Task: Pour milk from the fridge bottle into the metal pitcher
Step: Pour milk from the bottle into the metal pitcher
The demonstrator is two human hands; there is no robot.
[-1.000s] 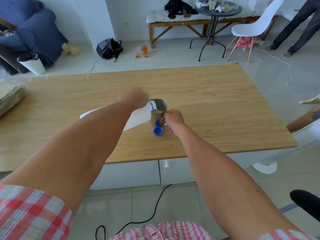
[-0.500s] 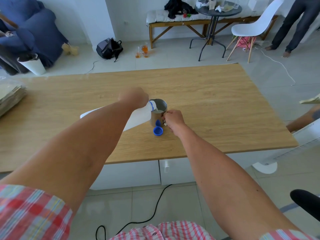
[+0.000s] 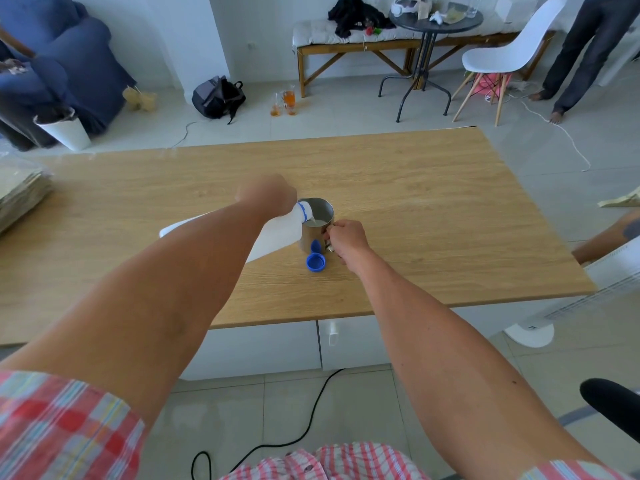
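A metal pitcher (image 3: pixel 320 211) stands near the middle of the wooden table (image 3: pixel 433 216). My left hand (image 3: pixel 268 195) grips a white plastic milk bottle (image 3: pixel 280 233) tipped far over, its blue-ringed mouth over the pitcher's rim. White milk lies inside the pitcher. My right hand (image 3: pixel 346 239) holds the pitcher's handle on its right side. The bottle's blue cap (image 3: pixel 315 262) lies upside down on the table just in front of the pitcher. My left forearm hides much of the bottle's body.
A stack of flat papers (image 3: pixel 20 192) sits at the table's left edge. Another person's arm (image 3: pixel 606 237) shows at the right edge, beside a white fan (image 3: pixel 588 292). A black cable (image 3: pixel 294 434) runs on the floor below the table.
Hardly anything differs: both hands, the tipped bottle and the pitcher stay where they were. A person standing at the far right has shifted slightly.
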